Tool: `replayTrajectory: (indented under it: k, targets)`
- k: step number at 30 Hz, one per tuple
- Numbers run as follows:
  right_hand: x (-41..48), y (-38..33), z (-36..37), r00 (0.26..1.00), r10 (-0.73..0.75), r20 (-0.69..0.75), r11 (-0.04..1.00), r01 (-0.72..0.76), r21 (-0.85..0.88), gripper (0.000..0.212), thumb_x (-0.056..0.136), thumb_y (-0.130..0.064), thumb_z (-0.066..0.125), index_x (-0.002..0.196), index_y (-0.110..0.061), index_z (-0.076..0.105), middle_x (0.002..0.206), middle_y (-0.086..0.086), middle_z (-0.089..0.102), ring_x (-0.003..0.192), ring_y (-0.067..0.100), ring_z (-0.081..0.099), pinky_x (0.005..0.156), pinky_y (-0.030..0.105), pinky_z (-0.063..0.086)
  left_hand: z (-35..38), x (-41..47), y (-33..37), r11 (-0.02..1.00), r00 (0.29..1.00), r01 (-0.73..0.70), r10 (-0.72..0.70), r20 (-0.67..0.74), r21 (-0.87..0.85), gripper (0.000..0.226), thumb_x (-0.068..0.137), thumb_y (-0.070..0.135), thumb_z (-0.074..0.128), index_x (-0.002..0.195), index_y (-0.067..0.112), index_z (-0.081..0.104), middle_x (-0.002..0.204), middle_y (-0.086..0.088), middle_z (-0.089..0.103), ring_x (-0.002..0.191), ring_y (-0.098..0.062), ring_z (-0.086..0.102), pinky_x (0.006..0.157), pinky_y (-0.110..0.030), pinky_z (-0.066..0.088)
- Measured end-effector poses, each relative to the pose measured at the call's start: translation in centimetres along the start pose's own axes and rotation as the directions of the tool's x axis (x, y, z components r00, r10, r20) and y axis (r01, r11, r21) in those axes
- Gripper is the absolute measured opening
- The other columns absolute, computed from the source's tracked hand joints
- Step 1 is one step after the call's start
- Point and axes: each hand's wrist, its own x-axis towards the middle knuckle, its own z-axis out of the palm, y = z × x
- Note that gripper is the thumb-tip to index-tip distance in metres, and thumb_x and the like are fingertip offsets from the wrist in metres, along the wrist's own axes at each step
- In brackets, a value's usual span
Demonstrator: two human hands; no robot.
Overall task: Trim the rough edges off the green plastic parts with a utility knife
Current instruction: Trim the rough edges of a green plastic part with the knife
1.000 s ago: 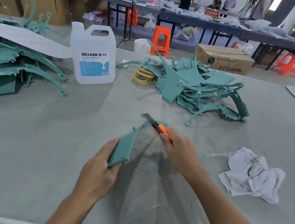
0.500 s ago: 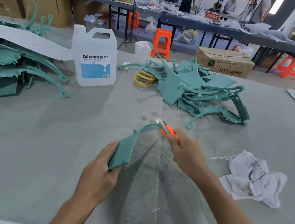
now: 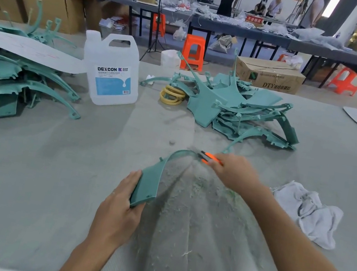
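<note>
- So, why does the left hand (image 3: 121, 211) sit at the near end of the part (image 3: 149, 182)?
- To pin it, I'd say. With the thumb laid along one face and the fingers curled round the bottom end, it grips the wide flat end and stands the part on edge on the table (image 3: 22, 179), so the thin arm arcs up and away toward the knife (image 3: 209, 158)
- And the right hand (image 3: 235, 171)?
- It is wrapped round the orange knife handle, well apart from the left. The blade end meets the far tip of the arm, but it is blurred, so I cannot tell how much blade is out. Holding the part at the end opposite the blade looks like plain caution
- Where is the part in all this?
- Mid-table, right in front of the person, between the two hands and beside a fan of pale shavings (image 3: 195, 210). A heap (image 3: 237, 107) of like parts lies beyond it, another heap (image 3: 3, 80) is far left by the jug (image 3: 112, 73), and a rag (image 3: 309, 211) is to the right
- How does the part look?
- Teal-green, matt and moulded. It is a broad slab at the near end, with a small tab on its outer edge higher up, narrowing to a slim curved strip. That strip will likely flex under the blade, hence the firm hold below. Which heap is trimmed and which is waiting, I cannot tell
</note>
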Motion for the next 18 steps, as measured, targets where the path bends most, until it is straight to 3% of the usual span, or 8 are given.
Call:
replayTrajectory:
  k: [2, 4, 6, 8, 10, 12, 15, 18]
  targets:
    - [1.3, 1.6, 0.7, 0.984, 0.172, 0.047, 0.984, -0.169, -0.063, 0.036, 0.105, -0.042, 0.042, 0.096, -0.014, 0.064, 0.085, 0.007, 0.061, 0.082, 0.027, 0.063, 0.068, 0.035, 0.049, 0.0, 0.0, 0.0, 1.0, 1.0, -0.002, 0.002, -0.002, -0.018, 0.063, 0.097, 0.027, 0.063, 0.154, 0.032, 0.037, 0.155, 0.018, 0.041, 0.141, -0.009, 0.042, 0.11, -0.027, 0.037]
    - [1.4, 2.1, 1.4, 0.973, 0.23, 0.018, 0.97, -0.228, -0.08, 0.034, 0.104, -0.042, 0.043, 0.096, -0.016, 0.063, 0.082, 0.005, 0.061, 0.075, 0.025, 0.061, 0.065, 0.033, 0.046, 0.0, 0.0, -0.1, 1.0, 1.0, -0.011, 0.011, -0.007, -0.021, 0.064, 0.096, 0.025, 0.064, 0.154, 0.032, 0.038, 0.154, 0.018, 0.042, 0.141, -0.01, 0.043, 0.111, -0.029, 0.038]
    - [1.2, 1.6, 1.9, 0.975, 0.203, -0.091, 0.977, -0.208, -0.045, 0.033, 0.105, -0.044, 0.04, 0.093, -0.02, 0.06, 0.077, 0.002, 0.06, 0.067, 0.021, 0.058, 0.058, 0.032, 0.043, 0.0, 0.0, -0.2, 1.0, 1.0, -0.013, 0.013, -0.015, -0.001, 0.064, 0.096, 0.023, 0.064, 0.154, 0.031, 0.038, 0.154, 0.015, 0.043, 0.14, -0.013, 0.044, 0.111, -0.033, 0.041]
    - [0.6, 0.5, 2.5, 0.971, 0.158, -0.182, 0.985, -0.141, 0.102, 0.035, 0.106, -0.047, 0.038, 0.081, -0.026, 0.051, 0.07, -0.002, 0.057, 0.06, 0.015, 0.054, 0.051, 0.031, 0.036, 0.1, 0.1, -0.2, 1.0, 1.0, -0.011, 0.011, -0.013, 0.0, 0.063, 0.096, 0.022, 0.064, 0.154, 0.029, 0.039, 0.154, 0.013, 0.044, 0.141, -0.014, 0.045, 0.111, -0.036, 0.042]
    - [0.0, -0.7, 3.4, 0.977, 0.094, -0.192, 0.977, -0.054, 0.205, 0.04, 0.105, -0.05, 0.039, 0.075, -0.026, 0.048, 0.066, -0.005, 0.057, 0.058, 0.013, 0.053, 0.05, 0.03, 0.032, 0.1, 0.1, -0.1, 1.0, 1.0, -0.012, 0.012, -0.015, -0.002, 0.063, 0.096, 0.021, 0.065, 0.153, 0.029, 0.04, 0.153, 0.012, 0.045, 0.14, -0.015, 0.046, 0.111, -0.036, 0.042]
    - [-0.3, -0.9, 4.1, 0.987, 0.081, -0.142, 0.985, -0.057, 0.165, 0.04, 0.106, -0.049, 0.039, 0.081, -0.022, 0.055, 0.075, -0.001, 0.064, 0.066, 0.02, 0.055, 0.057, 0.032, 0.036, 0.1, 0.2, -0.1, 1.0, 1.0, -0.005, 0.005, -0.025, -0.005, 0.063, 0.096, 0.022, 0.064, 0.153, 0.03, 0.04, 0.153, 0.013, 0.046, 0.139, -0.015, 0.046, 0.111, -0.034, 0.041]
    - [0.1, 0.5, 3.1, 0.975, 0.213, -0.062, 0.977, -0.213, 0.004, 0.04, 0.108, -0.043, 0.037, 0.099, -0.013, 0.062, 0.095, 0.009, 0.068, 0.08, 0.03, 0.06, 0.066, 0.035, 0.04, 0.1, 0.1, 0.0, 0.999, 0.999, 0.013, -0.014, -0.028, -0.034, 0.062, 0.096, 0.024, 0.063, 0.153, 0.033, 0.04, 0.152, 0.014, 0.047, 0.138, -0.014, 0.047, 0.111, -0.033, 0.042]
    - [0.4, 0.5, 2.2, 0.972, 0.19, -0.136, 0.982, -0.186, 0.041, 0.039, 0.107, -0.043, 0.038, 0.097, -0.013, 0.062, 0.085, 0.006, 0.066, 0.075, 0.027, 0.063, 0.062, 0.036, 0.046, 0.1, 0.1, -0.1, 0.999, 0.999, 0.015, -0.016, -0.029, -0.035, 0.062, 0.097, 0.025, 0.063, 0.153, 0.034, 0.039, 0.152, 0.016, 0.046, 0.138, -0.013, 0.048, 0.11, -0.035, 0.044]
